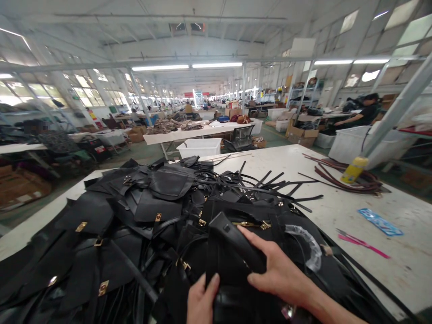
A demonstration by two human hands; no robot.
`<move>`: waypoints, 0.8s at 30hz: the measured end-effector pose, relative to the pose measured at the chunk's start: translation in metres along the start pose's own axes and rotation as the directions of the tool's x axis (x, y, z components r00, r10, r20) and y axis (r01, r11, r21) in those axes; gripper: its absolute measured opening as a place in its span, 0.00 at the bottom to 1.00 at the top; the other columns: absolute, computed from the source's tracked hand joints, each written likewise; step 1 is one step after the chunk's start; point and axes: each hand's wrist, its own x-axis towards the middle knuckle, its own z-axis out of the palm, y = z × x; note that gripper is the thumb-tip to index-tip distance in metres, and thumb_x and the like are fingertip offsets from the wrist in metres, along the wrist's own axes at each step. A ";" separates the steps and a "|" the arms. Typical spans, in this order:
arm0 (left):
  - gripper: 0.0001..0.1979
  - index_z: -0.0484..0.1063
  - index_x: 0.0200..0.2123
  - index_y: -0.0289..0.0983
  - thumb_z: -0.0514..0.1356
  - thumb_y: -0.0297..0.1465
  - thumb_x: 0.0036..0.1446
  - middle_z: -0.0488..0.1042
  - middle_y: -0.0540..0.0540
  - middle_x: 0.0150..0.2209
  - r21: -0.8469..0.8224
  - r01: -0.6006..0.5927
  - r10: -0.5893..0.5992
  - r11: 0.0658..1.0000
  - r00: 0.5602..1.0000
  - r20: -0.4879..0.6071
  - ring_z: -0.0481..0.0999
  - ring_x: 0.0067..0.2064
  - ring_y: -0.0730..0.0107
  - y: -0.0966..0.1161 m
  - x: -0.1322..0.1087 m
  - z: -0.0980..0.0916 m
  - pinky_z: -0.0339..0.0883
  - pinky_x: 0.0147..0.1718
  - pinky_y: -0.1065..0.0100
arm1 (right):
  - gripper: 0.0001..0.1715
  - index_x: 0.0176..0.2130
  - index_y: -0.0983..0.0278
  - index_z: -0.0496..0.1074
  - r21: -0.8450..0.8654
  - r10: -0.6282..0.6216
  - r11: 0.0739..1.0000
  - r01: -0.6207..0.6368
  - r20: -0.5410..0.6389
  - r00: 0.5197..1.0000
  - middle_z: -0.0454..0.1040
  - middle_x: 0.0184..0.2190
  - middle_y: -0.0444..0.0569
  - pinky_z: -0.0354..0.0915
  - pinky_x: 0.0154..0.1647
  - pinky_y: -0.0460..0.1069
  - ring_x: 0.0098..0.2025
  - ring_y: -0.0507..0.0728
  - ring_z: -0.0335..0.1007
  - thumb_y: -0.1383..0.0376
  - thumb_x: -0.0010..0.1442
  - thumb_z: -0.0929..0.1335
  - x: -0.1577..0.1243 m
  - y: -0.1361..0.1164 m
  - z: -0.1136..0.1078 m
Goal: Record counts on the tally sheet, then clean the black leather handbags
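Note:
A black leather bag (pixel 224 256) is held up in front of me, its upper edge bent and showing a small dark slot. My right hand (pixel 276 267) grips it from the right, with thumb and fingers around the bent part. My left hand (pixel 204 299) is closed on its lower left side, the thumb on the leather and the other fingers mostly hidden. Under and around it lies a heap of black leather bag pieces (pixel 124 256) with gold clasps and straps. A handle wrapped in clear plastic (pixel 308 247) lies just right of my right hand.
The white table (pixel 270 159) carries pink-handled tweezers (pixel 364 243), a blue patterned packet (pixel 380 221), a coil of brown straps (pixel 332 173) and a yellow bottle (pixel 354 170). A metal post rises at the right. Beyond stand a white bin (pixel 199 147) and a co-worker (pixel 366 112).

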 end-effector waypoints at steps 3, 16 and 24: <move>0.13 0.70 0.30 0.37 0.61 0.41 0.48 0.70 0.50 0.24 0.031 0.043 -0.047 0.999 0.986 0.161 0.69 0.28 0.70 0.036 0.037 -0.007 0.65 0.28 0.71 | 0.51 0.64 0.61 0.43 -0.020 0.030 0.999 -0.032 -0.090 0.995 0.73 0.31 0.42 0.58 0.21 0.41 0.24 0.50 0.65 0.74 0.44 0.64 -0.009 -0.005 -0.018; 0.15 0.56 0.15 0.37 0.58 0.37 0.42 0.50 0.57 0.12 0.277 0.132 -0.199 0.952 0.952 0.231 0.50 0.14 0.81 0.044 0.073 -0.028 0.44 0.11 0.76 | 0.41 0.59 0.57 0.59 -0.225 0.048 0.974 0.029 0.331 0.942 0.64 0.55 0.47 0.58 0.54 0.46 0.54 0.60 0.63 0.60 0.47 0.72 -0.022 -0.031 0.002; 0.10 0.62 0.21 0.36 0.55 0.37 0.46 0.59 0.54 0.15 0.201 0.172 -0.230 0.964 0.922 0.312 0.57 0.15 0.76 0.047 0.071 -0.030 0.52 0.13 0.74 | 0.53 0.62 0.56 0.50 -0.273 -0.009 0.961 0.036 0.099 0.995 0.60 0.58 0.43 0.54 0.58 0.46 0.57 0.55 0.58 0.77 0.39 0.64 -0.012 -0.020 0.008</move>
